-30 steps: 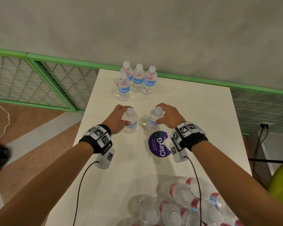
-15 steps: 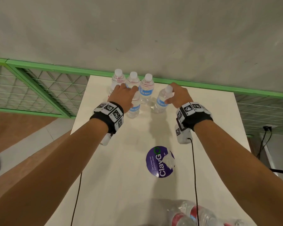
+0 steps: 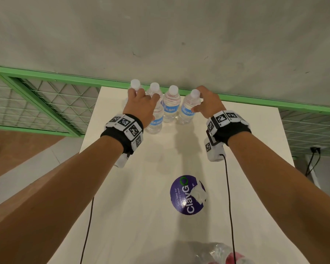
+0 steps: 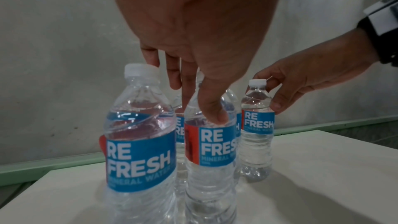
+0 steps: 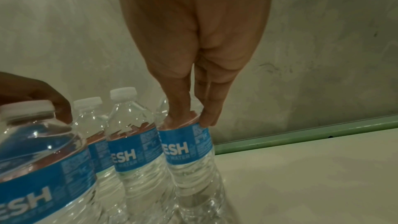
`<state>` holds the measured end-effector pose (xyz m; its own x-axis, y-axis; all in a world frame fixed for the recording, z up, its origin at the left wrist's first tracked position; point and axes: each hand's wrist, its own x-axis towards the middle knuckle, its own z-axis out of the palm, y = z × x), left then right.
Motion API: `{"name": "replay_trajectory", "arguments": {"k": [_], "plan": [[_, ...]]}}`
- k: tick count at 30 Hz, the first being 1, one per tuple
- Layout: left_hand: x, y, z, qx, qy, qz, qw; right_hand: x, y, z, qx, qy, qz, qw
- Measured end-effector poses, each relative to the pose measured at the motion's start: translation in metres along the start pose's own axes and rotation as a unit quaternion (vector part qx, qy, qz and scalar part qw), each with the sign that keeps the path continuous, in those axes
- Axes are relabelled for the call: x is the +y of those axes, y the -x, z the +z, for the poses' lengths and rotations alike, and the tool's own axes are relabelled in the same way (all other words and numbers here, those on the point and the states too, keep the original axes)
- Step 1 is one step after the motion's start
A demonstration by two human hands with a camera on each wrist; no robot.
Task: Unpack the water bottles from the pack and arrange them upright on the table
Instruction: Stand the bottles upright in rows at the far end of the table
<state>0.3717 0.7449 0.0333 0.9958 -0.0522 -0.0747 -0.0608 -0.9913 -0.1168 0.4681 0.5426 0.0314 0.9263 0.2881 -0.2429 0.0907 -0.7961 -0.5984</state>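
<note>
The upright cluster stood at the far edge of the table (image 3: 141, 216), at least five bottles up, caps in a row by the wall. At the near edge the pack (image 3: 220, 252) only just showed, crumpled wrap with red-banded bottles inside, so I judged there was more to unpack.

The right hand (image 3: 208, 104) was on the right-end bottle (image 3: 188, 111), which stood upright on the table beside its neighbour. Its fingers (image 5: 180, 113) came down from above and pinched the shoulder just above the blue label.

The left hand (image 3: 141, 105) draped over the front bottle (image 3: 156, 121), just in front of the row. Its thumb (image 4: 213, 113) pressed the shoulder above the label, with the fingers curled behind the neck. Both bottles looked set down, with only the letting go left.
</note>
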Motion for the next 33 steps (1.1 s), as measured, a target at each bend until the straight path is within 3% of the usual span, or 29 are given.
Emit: {"name": "replay_trajectory", "arguments": {"k": [20,33], "plan": [[-0.007,-0.001,0.008,-0.011,0.073,-0.022,0.997,0.0,-0.01,0.002,-0.018,-0.018,-0.002,1.0],[-0.019,0.0,-0.006,-0.037,0.069,0.005,0.997,-0.001,-0.007,0.002,-0.017,-0.016,-0.008,1.0]]}}
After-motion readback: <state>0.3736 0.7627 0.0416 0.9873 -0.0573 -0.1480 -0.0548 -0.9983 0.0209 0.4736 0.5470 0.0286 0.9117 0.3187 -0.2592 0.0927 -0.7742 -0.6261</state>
